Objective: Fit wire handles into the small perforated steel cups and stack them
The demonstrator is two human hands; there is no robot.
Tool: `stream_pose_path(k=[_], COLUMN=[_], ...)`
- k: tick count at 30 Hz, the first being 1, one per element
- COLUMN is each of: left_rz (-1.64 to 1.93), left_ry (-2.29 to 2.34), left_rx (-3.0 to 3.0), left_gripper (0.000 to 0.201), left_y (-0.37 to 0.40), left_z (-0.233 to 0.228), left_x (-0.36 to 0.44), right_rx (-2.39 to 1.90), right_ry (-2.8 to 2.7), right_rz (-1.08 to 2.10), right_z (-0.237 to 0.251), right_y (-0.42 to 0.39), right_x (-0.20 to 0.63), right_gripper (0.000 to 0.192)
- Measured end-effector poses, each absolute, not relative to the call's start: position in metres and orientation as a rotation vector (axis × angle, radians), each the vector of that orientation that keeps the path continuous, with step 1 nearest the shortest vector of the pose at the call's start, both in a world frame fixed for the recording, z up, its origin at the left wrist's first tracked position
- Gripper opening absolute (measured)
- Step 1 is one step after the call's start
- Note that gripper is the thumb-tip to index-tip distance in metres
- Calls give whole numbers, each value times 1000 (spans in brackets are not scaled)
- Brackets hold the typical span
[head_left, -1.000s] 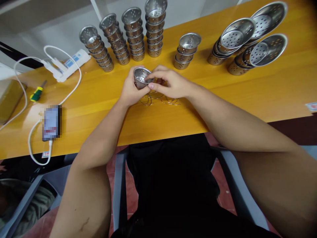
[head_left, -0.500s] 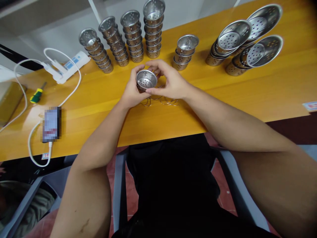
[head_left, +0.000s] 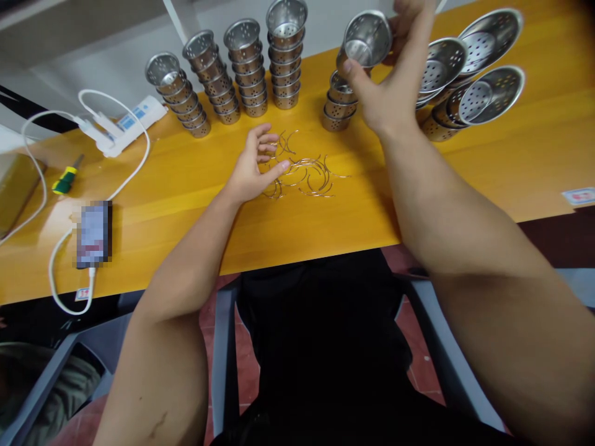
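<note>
From the head camera, the right hand [head_left: 395, 87] is raised over the far side of the yellow table [head_left: 186, 186], its fingers and thumb clasped around a small perforated steel cup [head_left: 367, 38]. The cup is tilted with its open mouth toward the camera and sits at the fingertips, not in the palm. It hangs just above the short stack of cups [head_left: 338, 105], apart from the top cup of that stack.

The left hand [head_left: 255, 164] lies low on the table, fingers spread and loose, holding nothing. Its fingertips touch the near-left edge of the wire rings [head_left: 307, 173] scattered in front of the short stack.

Left of the short stack stand four taller cup columns [head_left: 232, 68], leaning slightly. Right of it, behind the right hand, lie nested larger strainer bowls [head_left: 478, 80] tipped on their sides. Far to the left of the stack are a white power strip [head_left: 125, 121] with its cable, a screwdriver [head_left: 65, 176] and a phone [head_left: 93, 232] on its charging lead.
</note>
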State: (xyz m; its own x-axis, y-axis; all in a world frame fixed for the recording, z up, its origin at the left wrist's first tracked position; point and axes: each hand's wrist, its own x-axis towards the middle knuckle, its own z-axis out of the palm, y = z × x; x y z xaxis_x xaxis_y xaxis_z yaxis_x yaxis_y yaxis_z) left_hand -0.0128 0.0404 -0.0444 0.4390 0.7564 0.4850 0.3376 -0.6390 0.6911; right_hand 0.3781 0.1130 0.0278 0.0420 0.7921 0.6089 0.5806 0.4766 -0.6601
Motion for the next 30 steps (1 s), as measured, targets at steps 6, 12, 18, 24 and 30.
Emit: stream_pose_path(k=[6, 12, 18, 24, 30], left_rz=[1102, 1073, 1073, 1067, 1040], left_ry=[918, 915, 881, 900, 963], left_rx=[2205, 2195, 2186, 2165, 2109], left_gripper=[95, 91, 86, 86, 86], left_y=[43, 41, 41, 39, 32], left_z=[-49, -48, -46, -45, -37], left_x=[-13, -11, -11, -10, -7], right_rx=[-1082, -1219, -1208, -1313, -1265], right_ry=[-1625, -1569, -1564, -1561, -1592], right_rz=[128, 184, 140, 139, 137], right_z=[15, 17, 14, 14, 8], right_y=[110, 113, 114, 115, 113], right_x=[370, 366, 361, 360, 365], right_gripper=[90, 97, 91, 95, 89])
